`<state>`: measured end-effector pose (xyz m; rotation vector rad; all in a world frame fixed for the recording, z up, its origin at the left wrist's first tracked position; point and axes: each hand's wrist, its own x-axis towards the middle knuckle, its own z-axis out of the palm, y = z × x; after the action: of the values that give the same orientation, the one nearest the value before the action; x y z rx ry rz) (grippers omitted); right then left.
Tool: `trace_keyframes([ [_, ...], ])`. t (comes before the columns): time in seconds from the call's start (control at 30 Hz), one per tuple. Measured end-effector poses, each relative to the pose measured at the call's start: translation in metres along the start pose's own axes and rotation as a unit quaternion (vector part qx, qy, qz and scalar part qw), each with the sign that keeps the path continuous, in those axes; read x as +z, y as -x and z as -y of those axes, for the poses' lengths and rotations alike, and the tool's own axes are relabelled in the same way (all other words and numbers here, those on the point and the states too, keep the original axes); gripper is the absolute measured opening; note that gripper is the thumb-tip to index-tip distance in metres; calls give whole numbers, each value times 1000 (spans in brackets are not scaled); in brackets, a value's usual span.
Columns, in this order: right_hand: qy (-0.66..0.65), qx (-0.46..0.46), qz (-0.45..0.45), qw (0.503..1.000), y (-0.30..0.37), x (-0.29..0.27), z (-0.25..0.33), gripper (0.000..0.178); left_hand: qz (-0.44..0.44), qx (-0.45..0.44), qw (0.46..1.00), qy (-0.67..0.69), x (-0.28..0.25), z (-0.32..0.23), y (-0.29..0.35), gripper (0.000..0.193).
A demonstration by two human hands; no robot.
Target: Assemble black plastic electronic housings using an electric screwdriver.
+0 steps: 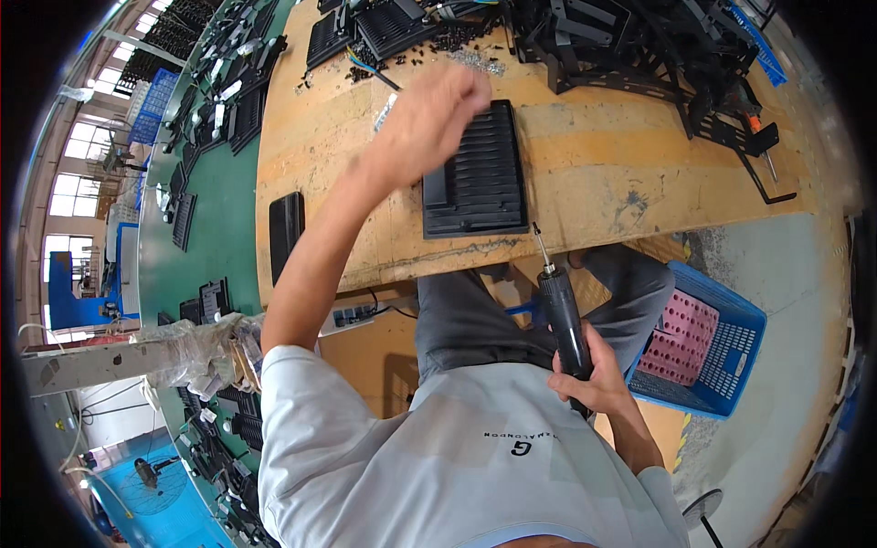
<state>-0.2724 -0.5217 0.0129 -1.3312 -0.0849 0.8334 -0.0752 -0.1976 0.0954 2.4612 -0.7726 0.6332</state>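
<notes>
My right hand (594, 373) is wrapped round a black electric screwdriver (565, 324). Its bit points up toward the table's near edge, beside the lower right corner of a black finned housing (480, 173). That housing lies on the wooden table, fins upward. Over its upper left part is my left hand (429, 123), blurred by motion, with the fingers curled in. Whatever the left fingers may hold is too smeared to make out. A cable (375, 69) with coloured wire ends lies just beyond this hand.
Loose black screws (448, 39) and more finned housings (388, 27) lie at the back. Black metal brackets (621, 55) pile up at the far right. A dark flat part (286, 233) sits at the table's left edge. A blue crate (731, 342) stands below right; a green bench (219, 196) runs along the left.
</notes>
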Motion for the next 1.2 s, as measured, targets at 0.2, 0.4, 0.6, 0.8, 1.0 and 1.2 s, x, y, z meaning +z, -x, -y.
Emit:
trace_keyframes([
  [0.2,-1,28,26,999,6,0,-5,66,24,-37,998,46,4,-43,90,11],
  [0.4,32,35,12,999,7,4,-5,65,-80,-157,982,63,22,-68,132,14],
  [0.6,90,33,-2,995,9,1,-14,65,-65,-139,983,98,38,-92,119,14],
  [0.8,95,39,-36,994,13,0,-10,64,-14,-86,994,72,40,-90,92,18],
  [1.0,108,51,-42,992,13,-2,-13,63,-12,-74,994,85,52,-85,91,14],
  [1.2,83,59,-32,994,8,0,-7,59,-40,-90,991,95,59,-85,96,12],
])
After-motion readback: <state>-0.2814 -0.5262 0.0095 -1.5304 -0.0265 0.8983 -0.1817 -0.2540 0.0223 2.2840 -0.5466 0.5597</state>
